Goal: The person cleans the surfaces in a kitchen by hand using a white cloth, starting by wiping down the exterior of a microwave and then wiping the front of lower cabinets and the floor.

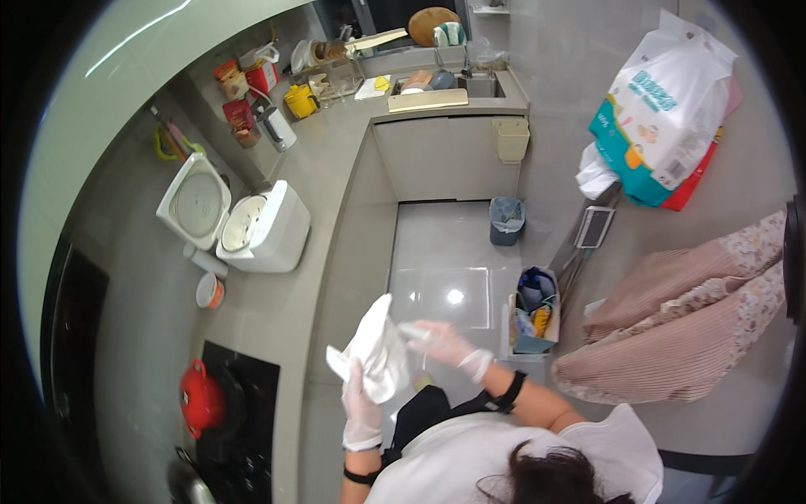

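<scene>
A crumpled white cloth or paper towel (373,353) is in my left hand (362,406), held up over the floor beside the counter. Both hands wear thin translucent gloves. The left thumb presses on the near face of the white piece, and its other fingers are hidden behind it. My right hand (444,345) is at the right edge of the cloth, fingers stretched towards it. Whether those fingertips grip it or only touch it I cannot tell.
Left, the counter holds an open white rice cooker (280,227), an orange-and-white tub (210,290) and a red pot (203,399) on the black hob. A sink (485,87) lies ahead. A small bin (507,220) and a box of bags (535,343) stand on the floor; pink garments (661,340) hang right.
</scene>
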The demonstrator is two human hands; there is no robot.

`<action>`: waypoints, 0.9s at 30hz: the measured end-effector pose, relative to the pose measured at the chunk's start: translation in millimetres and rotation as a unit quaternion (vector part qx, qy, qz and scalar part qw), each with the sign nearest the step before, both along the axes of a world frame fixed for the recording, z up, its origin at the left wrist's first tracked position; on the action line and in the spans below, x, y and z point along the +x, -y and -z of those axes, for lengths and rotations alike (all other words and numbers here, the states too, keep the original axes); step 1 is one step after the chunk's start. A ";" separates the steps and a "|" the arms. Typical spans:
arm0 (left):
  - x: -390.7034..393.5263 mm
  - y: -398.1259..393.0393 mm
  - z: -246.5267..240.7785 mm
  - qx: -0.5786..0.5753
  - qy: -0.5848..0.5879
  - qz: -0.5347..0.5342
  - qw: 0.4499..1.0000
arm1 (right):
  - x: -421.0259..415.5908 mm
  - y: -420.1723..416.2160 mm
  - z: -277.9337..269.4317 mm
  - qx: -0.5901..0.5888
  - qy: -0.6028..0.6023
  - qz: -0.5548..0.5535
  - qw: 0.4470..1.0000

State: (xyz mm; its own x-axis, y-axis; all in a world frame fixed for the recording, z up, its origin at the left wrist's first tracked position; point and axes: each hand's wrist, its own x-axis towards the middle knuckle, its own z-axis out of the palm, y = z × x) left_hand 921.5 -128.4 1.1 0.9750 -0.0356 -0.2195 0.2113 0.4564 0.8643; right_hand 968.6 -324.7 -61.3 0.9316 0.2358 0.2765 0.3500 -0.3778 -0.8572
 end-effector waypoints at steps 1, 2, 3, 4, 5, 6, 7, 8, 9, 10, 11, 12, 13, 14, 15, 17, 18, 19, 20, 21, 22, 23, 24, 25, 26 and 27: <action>28.3 -10.0 3.9 0.016 0.005 0.008 1.000 | 18.8 5.9 -2.6 0.057 -0.019 0.030 0.998; 59.4 -3.2 1.4 -0.060 -0.040 0.006 0.997 | 35.6 23.0 -4.1 0.099 -0.040 0.065 0.992; 91.4 1.2 -0.3 -0.060 -0.034 0.028 0.997 | 48.3 33.1 -8.6 0.116 -0.083 0.104 0.984; 123.2 4.5 -1.3 -0.060 -0.030 0.050 0.997 | 61.9 43.1 -10.9 0.133 -0.125 0.144 0.973; 143.4 4.8 -3.4 -0.055 -0.036 0.072 0.995 | 70.6 53.7 -8.0 0.131 -0.097 0.181 0.970; 170.8 12.0 -8.0 -0.038 -0.058 0.109 0.992 | 83.7 67.9 -4.3 0.127 -0.069 0.217 0.965; 195.9 20.7 -9.5 -0.033 -0.087 0.126 0.988 | 94.7 77.2 -2.2 0.127 -0.042 0.256 0.957; 219.0 28.1 -4.6 -0.007 -0.088 0.137 0.987 | 105.8 83.6 -8.7 0.134 -0.038 0.280 0.950; 242.2 37.5 2.4 0.018 -0.085 0.148 0.985 | 118.6 92.7 -16.6 0.140 -0.031 0.302 0.942; 265.5 48.5 9.4 0.023 -0.088 0.159 0.983 | 132.2 103.4 -14.8 0.180 -0.054 0.318 0.929; 287.6 58.8 16.3 0.029 -0.091 0.167 0.981 | 148.0 111.6 -16.7 0.160 -0.021 0.340 0.926; 310.5 73.3 21.5 0.029 -0.091 0.178 0.979 | 164.1 124.9 -11.0 0.202 -0.058 0.365 0.907; 331.7 85.8 24.4 0.028 -0.115 0.184 0.976 | 180.5 137.4 -4.0 0.244 -0.095 0.387 0.884; 351.9 97.7 27.0 0.027 -0.139 0.188 0.972 | 197.5 147.3 5.1 0.277 -0.108 0.394 0.869; 373.8 112.4 26.8 0.026 -0.159 0.188 0.969 | 219.5 158.7 13.9 0.269 -0.084 0.388 0.877; 420.5 136.2 44.4 -0.008 -0.192 0.192 0.962 | 264.3 181.0 32.0 0.253 -0.037 0.374 0.891; 436.4 144.1 46.9 -0.020 -0.217 0.196 0.956 | 279.5 189.9 34.7 0.198 -0.038 0.375 0.905; 453.6 152.3 48.2 -0.009 -0.233 0.180 0.956 | 296.7 197.4 37.2 0.223 -0.041 0.380 0.897; 473.0 162.1 48.1 0.003 -0.249 0.165 0.955 | 317.9 203.0 39.7 0.249 -0.044 0.385 0.888; 494.4 174.1 45.5 0.013 -0.260 0.149 0.954 | 344.0 212.2 38.0 0.274 -0.042 0.389 0.878; 510.2 184.7 40.0 0.017 -0.252 0.134 0.958 | 365.0 223.0 36.1 0.254 -0.019 0.405 0.878; 526.8 190.7 39.6 0.018 -0.248 0.127 0.960 | 386.9 236.4 41.7 0.213 0.001 0.432 0.876; 543.5 195.1 40.4 0.018 -0.241 0.122 0.962 | 409.6 252.3 52.5 0.169 0.024 0.459 0.872; 559.0 198.4 41.3 0.018 -0.235 0.118 0.965 | 430.4 267.6 55.2 0.124 0.045 0.484 0.865; 572.9 198.7 43.1 0.039 -0.229 0.108 0.967 | 452.6 276.2 57.4 0.143 0.060 0.500 0.852; 589.1 198.8 45.3 0.045 -0.224 0.108 0.968 | 477.6 286.5 64.9 0.173 0.052 0.492 0.852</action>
